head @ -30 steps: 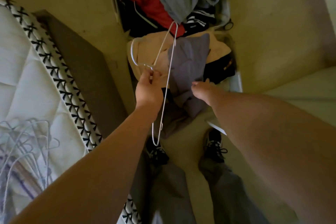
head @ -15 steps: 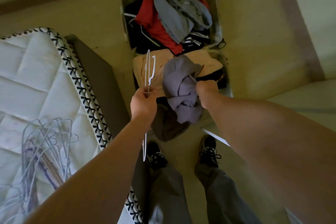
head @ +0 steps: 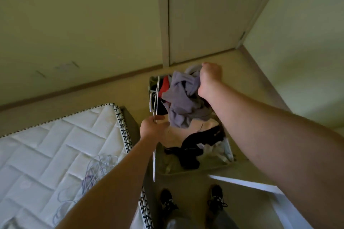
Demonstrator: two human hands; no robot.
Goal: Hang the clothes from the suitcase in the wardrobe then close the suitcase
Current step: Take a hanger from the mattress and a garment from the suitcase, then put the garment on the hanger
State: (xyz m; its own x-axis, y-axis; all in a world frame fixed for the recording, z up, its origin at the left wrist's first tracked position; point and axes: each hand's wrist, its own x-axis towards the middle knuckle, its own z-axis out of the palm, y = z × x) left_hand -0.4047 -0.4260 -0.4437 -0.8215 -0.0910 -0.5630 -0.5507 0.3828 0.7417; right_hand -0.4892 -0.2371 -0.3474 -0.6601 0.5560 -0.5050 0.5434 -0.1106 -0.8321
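1. A white bed (head: 55, 145) lies on the left. A pile of hangers (head: 96, 171) rests on it, near the left arm.
2. The left hand (head: 152, 126) is closed around one white hanger (head: 153, 163). The hanger stands almost straight up and down. Its top pokes up above the hand and its bottom hangs below the arm.
3. The suitcase (head: 229, 152) lies open on the floor, just past the two hands. Clothes fill it.
4. A red cloth (head: 164, 86) shows in the far half of the suitcase, behind the hanger.
5. A grey cloth (head: 184, 102) hangs in the air over the suitcase, in a bunch. Its low end is just beside the left hand.
6. Black clothes (head: 197, 147) lie in the near half of the suitcase, under the grey cloth.
7. The right hand (head: 210, 82) is closed tight on the top of the grey cloth and holds it up.
8. Two black shoes (head: 167, 201) stand on the floor near the suitcase.
9. A closed door (head: 204, 15) is behind the suitcase.
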